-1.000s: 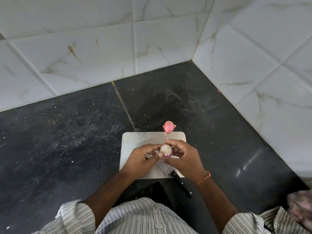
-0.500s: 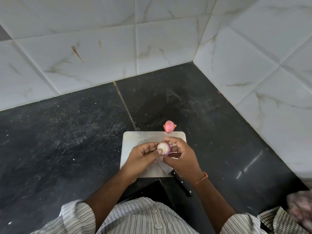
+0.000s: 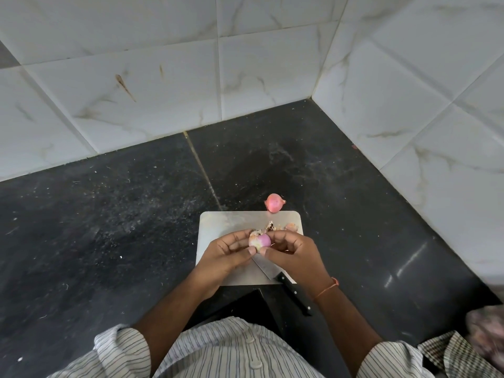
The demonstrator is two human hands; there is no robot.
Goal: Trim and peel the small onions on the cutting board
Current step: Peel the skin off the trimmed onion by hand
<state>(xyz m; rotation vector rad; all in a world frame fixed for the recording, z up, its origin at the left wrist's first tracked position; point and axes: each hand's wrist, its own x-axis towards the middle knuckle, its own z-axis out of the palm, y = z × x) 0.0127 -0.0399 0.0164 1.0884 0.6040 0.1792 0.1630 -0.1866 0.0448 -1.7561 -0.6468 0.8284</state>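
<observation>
A small onion (image 3: 260, 241), pale and pink with loose skin at its top, is held above the steel cutting board (image 3: 218, 223). My left hand (image 3: 227, 255) grips it from the left and my right hand (image 3: 294, 253) pinches it from the right with thumb and fingers. Bits of peeled skin (image 3: 278, 227) lie on the board's far right. A second, unpeeled pink onion (image 3: 274, 202) rests on the counter just beyond the board's far edge. A black-handled knife (image 3: 286, 285) lies on the board under my right hand, blade partly hidden.
The dark stone counter (image 3: 109, 214) meets white tiled walls (image 3: 163, 77) at the back and right, forming a corner. A checked cloth (image 3: 461, 356) lies at the lower right. The board sits at the counter's near edge.
The onion has been turned between my fingers and shows more pink flesh. Peeled skin bits now show on the board's far right. The knife and the other onion have not moved.
</observation>
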